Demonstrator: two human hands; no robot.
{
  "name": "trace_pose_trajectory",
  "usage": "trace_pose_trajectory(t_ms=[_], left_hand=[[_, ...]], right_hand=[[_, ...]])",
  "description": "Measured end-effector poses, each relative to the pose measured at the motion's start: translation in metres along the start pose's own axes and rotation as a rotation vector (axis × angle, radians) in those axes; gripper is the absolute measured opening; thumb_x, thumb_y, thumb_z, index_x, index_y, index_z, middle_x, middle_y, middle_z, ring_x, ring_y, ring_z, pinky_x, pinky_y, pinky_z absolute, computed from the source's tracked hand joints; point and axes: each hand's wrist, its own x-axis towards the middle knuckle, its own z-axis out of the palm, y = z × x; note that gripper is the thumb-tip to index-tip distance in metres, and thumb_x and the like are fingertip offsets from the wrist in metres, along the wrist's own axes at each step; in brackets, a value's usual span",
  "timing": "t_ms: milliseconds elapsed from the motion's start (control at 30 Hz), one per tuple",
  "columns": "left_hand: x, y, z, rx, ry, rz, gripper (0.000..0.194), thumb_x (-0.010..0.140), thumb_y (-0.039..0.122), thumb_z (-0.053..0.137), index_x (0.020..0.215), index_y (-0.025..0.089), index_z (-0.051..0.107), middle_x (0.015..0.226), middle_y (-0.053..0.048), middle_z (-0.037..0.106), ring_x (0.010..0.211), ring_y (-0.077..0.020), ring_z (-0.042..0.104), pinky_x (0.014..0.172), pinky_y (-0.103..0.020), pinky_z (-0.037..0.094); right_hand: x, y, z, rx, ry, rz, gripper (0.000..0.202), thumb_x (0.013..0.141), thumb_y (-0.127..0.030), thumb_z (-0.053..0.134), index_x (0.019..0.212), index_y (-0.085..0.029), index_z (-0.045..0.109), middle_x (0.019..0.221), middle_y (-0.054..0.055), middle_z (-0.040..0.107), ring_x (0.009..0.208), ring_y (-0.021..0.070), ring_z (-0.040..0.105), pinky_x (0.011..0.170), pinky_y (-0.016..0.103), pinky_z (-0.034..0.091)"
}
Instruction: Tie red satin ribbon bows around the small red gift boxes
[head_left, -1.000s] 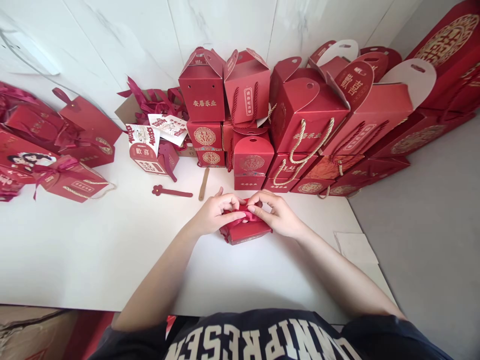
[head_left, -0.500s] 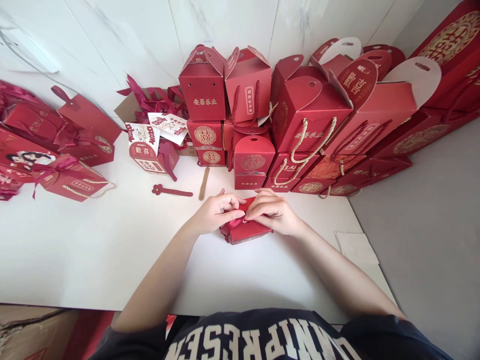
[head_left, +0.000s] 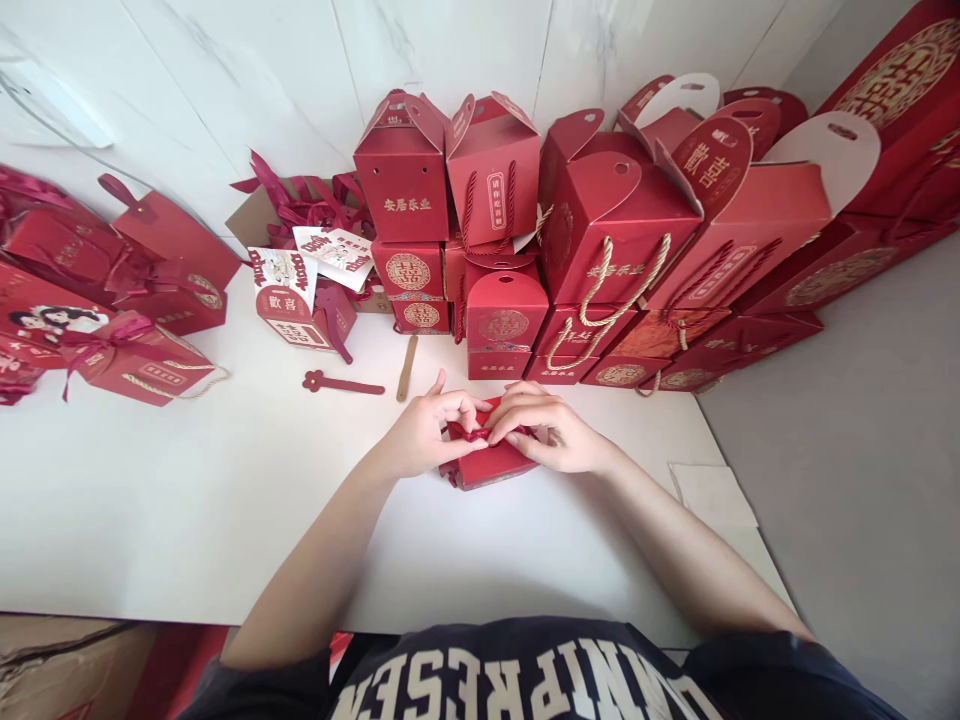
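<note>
A small red box (head_left: pixel 491 465) lies on the white table in front of me, with a dark red ribbon (head_left: pixel 474 433) across its top. My left hand (head_left: pixel 435 430) is at the box's left side, thumb and fingers pinched on the ribbon. From the right, my right hand (head_left: pixel 551 430) reaches over the top, its fingers closed on the ribbon near the middle. The two hands nearly touch. Parts of the ribbon and the box's top are hidden under the fingers.
Stacked red gift boxes (head_left: pixel 506 310) stand behind the hands. A flower-ended red strip (head_left: pixel 343 384) and a brown stick (head_left: pixel 407 368) lie left of them. Ribboned boxes (head_left: pixel 150 360) sit far left. White paper (head_left: pixel 712 493) is at the right.
The ribbon now shows on both sides between my fingers. My left thumb and fingers have shifted slightly on it, and my right fingers have moved a little over the box.
</note>
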Motion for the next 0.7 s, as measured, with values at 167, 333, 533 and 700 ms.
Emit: trace_pose_trajectory(t_ms=[167, 333, 533, 700], left_hand=[[-0.005, 0.015, 0.006, 0.197, 0.076, 0.029, 0.012, 0.082, 0.021, 0.061, 0.086, 0.021, 0.050, 0.082, 0.005, 0.068, 0.066, -0.0112, 0.065, 0.122, -0.052, 0.011], [-0.008, 0.028, 0.013, 0.298, 0.099, 0.082, 0.008, 0.082, 0.021, 0.061, 0.088, 0.022, 0.056, 0.089, 0.001, 0.067, 0.086, -0.0167, 0.063, 0.101, -0.039, 0.041], [-0.008, 0.025, 0.019, 0.375, 0.171, 0.083, 0.006, 0.084, 0.023, 0.061, 0.086, 0.022, 0.056, 0.085, 0.002, 0.068, 0.081, -0.0161, 0.063, 0.089, -0.035, 0.043], [-0.008, 0.023, 0.020, 0.408, 0.169, 0.085, 0.009, 0.082, 0.015, 0.059, 0.087, 0.022, 0.055, 0.085, 0.002, 0.068, 0.080, -0.0155, 0.063, 0.087, -0.033, 0.044]], right_hand=[[0.000, 0.000, 0.007, 0.027, 0.134, 0.165, 0.006, 0.088, -0.027, 0.065, 0.091, -0.022, 0.064, 0.087, 0.005, 0.067, 0.081, 0.0190, 0.059, 0.080, 0.037, 0.048], [0.000, -0.003, 0.010, 0.028, 0.142, 0.191, 0.008, 0.085, -0.021, 0.066, 0.088, -0.022, 0.059, 0.083, 0.002, 0.061, 0.076, 0.0158, 0.055, 0.074, 0.032, 0.046], [0.001, -0.004, 0.010, -0.022, 0.160, 0.164, 0.009, 0.084, -0.019, 0.066, 0.086, -0.022, 0.058, 0.079, 0.000, 0.059, 0.075, 0.0155, 0.053, 0.075, 0.031, 0.043], [0.001, -0.004, 0.010, -0.017, 0.154, 0.153, 0.009, 0.084, -0.018, 0.066, 0.087, -0.021, 0.058, 0.079, 0.000, 0.057, 0.075, 0.0146, 0.052, 0.076, 0.030, 0.043]])
